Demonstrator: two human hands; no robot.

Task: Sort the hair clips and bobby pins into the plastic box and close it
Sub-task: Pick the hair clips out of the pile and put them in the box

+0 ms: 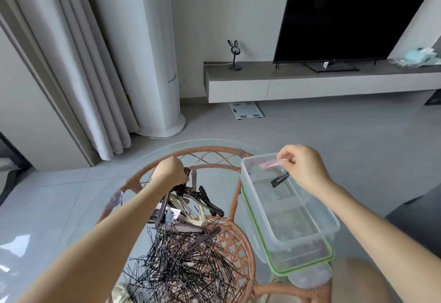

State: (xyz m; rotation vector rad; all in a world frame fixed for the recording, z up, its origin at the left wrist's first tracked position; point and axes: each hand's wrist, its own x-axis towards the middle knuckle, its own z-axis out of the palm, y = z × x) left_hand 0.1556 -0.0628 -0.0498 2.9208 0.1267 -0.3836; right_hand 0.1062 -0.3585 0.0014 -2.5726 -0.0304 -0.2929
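Right hand (304, 167) pinches pink clip (270, 164) and black clip (279, 180) above the plastic box (322, 221), evidently for release; left hand (170, 171) grips dark clips (191, 195) beneath it.

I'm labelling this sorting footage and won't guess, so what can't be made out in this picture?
Head view:
What the left hand grips: its curled fingers cover the tops of the dark hair clips.
The pink hair clip pinched by the right hand: motion blur hides its shape.
The pile of thin black bobby pins: tangled, cut off by the bottom edge, uncountable.
Contents of the clear plastic box: reflections and see-through walls confuse them.
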